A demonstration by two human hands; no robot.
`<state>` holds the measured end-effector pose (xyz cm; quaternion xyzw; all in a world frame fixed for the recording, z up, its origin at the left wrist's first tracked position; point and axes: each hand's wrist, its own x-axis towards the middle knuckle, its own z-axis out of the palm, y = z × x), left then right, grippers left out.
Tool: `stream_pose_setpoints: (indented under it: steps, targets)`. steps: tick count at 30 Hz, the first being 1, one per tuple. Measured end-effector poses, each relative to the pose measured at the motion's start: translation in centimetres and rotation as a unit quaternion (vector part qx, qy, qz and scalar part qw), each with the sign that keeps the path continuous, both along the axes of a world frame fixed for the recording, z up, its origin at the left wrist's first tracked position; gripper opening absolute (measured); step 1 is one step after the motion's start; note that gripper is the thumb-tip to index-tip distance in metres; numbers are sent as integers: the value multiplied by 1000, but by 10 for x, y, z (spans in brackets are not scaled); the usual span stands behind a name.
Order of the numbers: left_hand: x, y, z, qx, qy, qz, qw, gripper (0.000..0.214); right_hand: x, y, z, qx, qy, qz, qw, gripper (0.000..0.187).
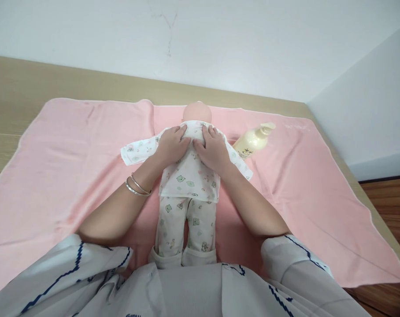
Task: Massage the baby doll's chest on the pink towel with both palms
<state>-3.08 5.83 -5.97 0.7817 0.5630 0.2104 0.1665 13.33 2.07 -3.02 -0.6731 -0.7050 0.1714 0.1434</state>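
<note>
A baby doll (187,185) in white printed pyjamas lies face down on a pink towel (71,167), head away from me. My left hand (171,145) lies flat on the doll's upper back at the left, fingers stretched toward the neck. My right hand (213,149) rests flat beside it on the right shoulder, fingers spread on the shirt (190,174). Both thumbs meet near the middle of the back. Two silver bangles (138,186) circle my left wrist.
A cream pump bottle (253,141) lies on the towel just right of the doll's shoulder. The towel covers a wooden tabletop (28,83) set against a white wall. The table's right edge drops to a wooden floor (390,202).
</note>
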Motion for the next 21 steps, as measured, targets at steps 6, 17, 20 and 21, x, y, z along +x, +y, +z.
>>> stream_pose_setpoints:
  steps: [6, 17, 20, 21]
  targets:
    - [6, -23, 18, -1, -1, -32, 999, 59, 8, 6, -6, 35, 15, 8, 999, 76]
    - [5, -6, 5, 21, -2, -28, 999, 42, 1, -3, -5, 68, -67, 38, 995, 68]
    - [4, -4, 5, 23, -1, -25, 999, 39, -6, -13, 1, 57, -89, 45, 993, 66]
    - [4, -4, 5, 26, 1, -22, 999, 40, -8, -17, 4, 54, -95, 49, 993, 65]
